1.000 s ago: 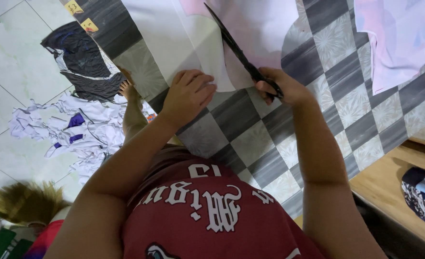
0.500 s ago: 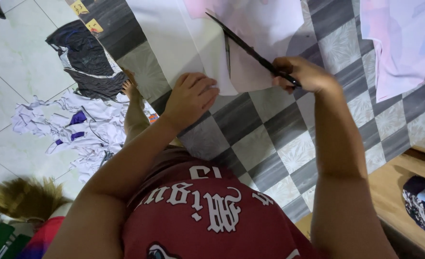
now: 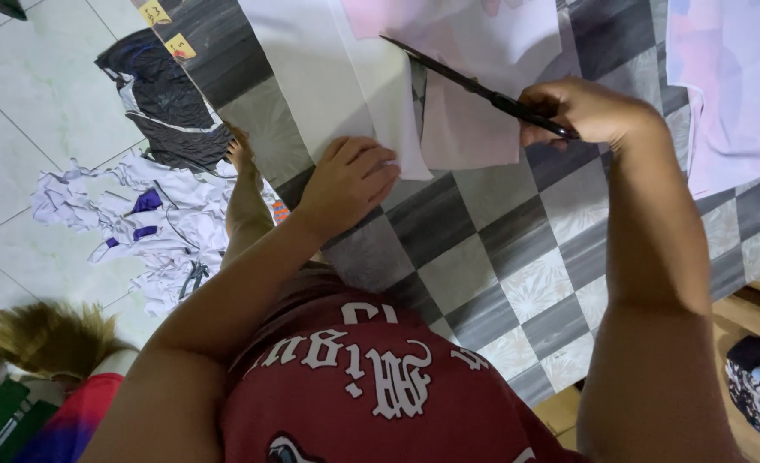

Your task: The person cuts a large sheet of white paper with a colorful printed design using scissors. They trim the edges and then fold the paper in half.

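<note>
Two hands work pale pink-white fabric (image 3: 474, 129) lying flat on the checkered table (image 3: 500, 257): the left hand (image 3: 350, 184) presses it down, fingers together, while the right hand (image 3: 590, 111) grips black scissors (image 3: 474, 86), blades parted.

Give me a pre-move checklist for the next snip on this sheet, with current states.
1. Right hand has the scissors in its grip: ok.
2. Left hand pins the white sheet flat on the checkered surface: ok.
3. Left hand's fingers out of the blade line: ok, they sit beside the cut edge, apart from the blades.
4. Blades aligned with the slit already in the sheet: ok.
5. Blades open or closed: cannot tell, they look like one dark line.
6. Cutting path ahead free: cannot tell, the sheet runs out of the top of the view.
</note>
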